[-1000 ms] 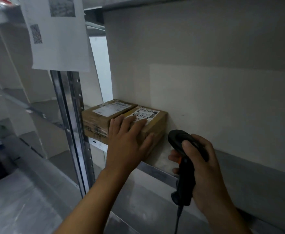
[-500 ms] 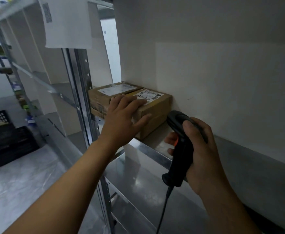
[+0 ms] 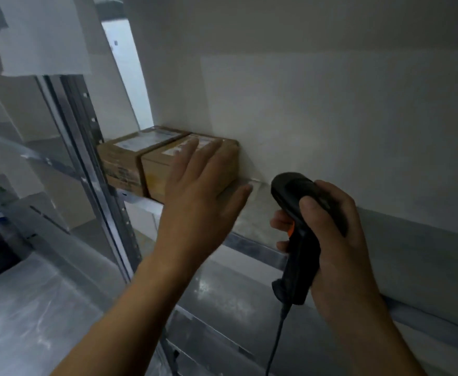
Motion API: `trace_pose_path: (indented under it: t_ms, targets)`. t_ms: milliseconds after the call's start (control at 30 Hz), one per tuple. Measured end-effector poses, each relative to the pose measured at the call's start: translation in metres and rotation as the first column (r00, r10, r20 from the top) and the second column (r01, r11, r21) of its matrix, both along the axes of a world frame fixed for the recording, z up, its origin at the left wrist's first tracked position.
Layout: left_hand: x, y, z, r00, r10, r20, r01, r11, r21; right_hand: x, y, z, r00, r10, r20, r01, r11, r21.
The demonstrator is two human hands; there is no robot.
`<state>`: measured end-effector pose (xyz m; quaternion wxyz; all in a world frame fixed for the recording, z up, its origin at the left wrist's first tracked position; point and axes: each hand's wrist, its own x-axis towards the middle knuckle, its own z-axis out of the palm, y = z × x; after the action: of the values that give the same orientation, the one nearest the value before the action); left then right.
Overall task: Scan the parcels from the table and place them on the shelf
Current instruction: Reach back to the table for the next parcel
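Our blurred left hand (image 3: 203,196), fingers spread straight, hides much of the brown cardboard parcel (image 3: 154,172) on the shelf (image 3: 249,249) beside a second parcel (image 3: 119,164); labels (image 3: 146,138) unreadable. Our right hand (image 3: 336,240) grips the scanner (image 3: 298,256).

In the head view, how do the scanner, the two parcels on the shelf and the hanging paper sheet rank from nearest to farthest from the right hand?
1. scanner, held in the right hand.
2. right parcel, on the shelf, behind the left hand.
3. left parcel, beside it, further left.
4. paper sheet, hanging at upper left.
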<state>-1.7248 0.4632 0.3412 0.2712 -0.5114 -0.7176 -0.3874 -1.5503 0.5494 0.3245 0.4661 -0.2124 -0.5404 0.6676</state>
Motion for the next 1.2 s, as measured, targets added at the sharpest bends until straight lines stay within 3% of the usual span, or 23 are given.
trace_pose_path:
  t_ms: [167, 300, 500, 667, 833, 1000, 1200]
  targets:
    - [0.061, -0.001, -0.065, 0.920, -0.279, 0.276, 0.281, 0.959, 0.032, 0.074, -0.032, -0.012, 0.957, -0.286, 0.052, 0.284, 0.958, 0.042]
    - [0.122, -0.009, -0.105, 0.733, -0.485, 0.477, 0.525, 0.849, 0.057, 0.130, -0.071, -0.045, 0.815, -0.567, 0.123, 0.568, 0.823, 0.026]
    - [0.215, -0.027, -0.132, 0.531, -0.711, 0.461, 0.777, 0.625, 0.070, 0.218, -0.145, -0.093, 0.520, -0.832, 0.194, 0.851, 0.525, -0.029]
    - [0.296, -0.063, -0.149, 0.335, -0.771, 0.541, 0.927, 0.374, -0.041, 0.291, -0.225, -0.112, 0.320, -0.919, 0.230, 0.947, 0.315, -0.058]
    - [0.389, -0.106, -0.177, 0.265, -0.822, 0.505, 0.961, 0.182, -0.208, 0.362, -0.296, -0.140, 0.160, -0.953, 0.258, 0.987, 0.147, -0.068]
    - [0.500, -0.166, -0.205, 0.230, -0.847, 0.479, 0.948, 0.084, -0.306, 0.456, -0.376, -0.172, 0.070, -0.961, 0.268, 0.993, 0.041, -0.111]
    - [0.661, -0.256, -0.212, 0.154, -0.844, 0.513, 0.955, -0.005, -0.296, 0.597, -0.462, -0.184, -0.019, -0.966, 0.258, 0.992, -0.049, -0.112]
